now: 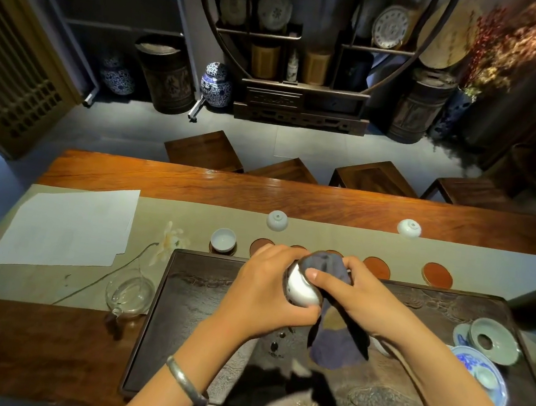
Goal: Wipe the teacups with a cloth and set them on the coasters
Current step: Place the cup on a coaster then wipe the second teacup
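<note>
Centrally, left hand (261, 296) grip holding teacup (300, 289), right hand (360, 298) grip pinching cloth (332, 335)

You hold a white teacup (302, 289) on its side above the dark tea tray, a dark blue cloth (333, 325) stuffed into its mouth and trailing below. One cup (223, 240) sits upright on the leftmost coaster (222, 250); orange coasters (437, 275) run rightward, two upturned cups (277, 220) behind.
</note>
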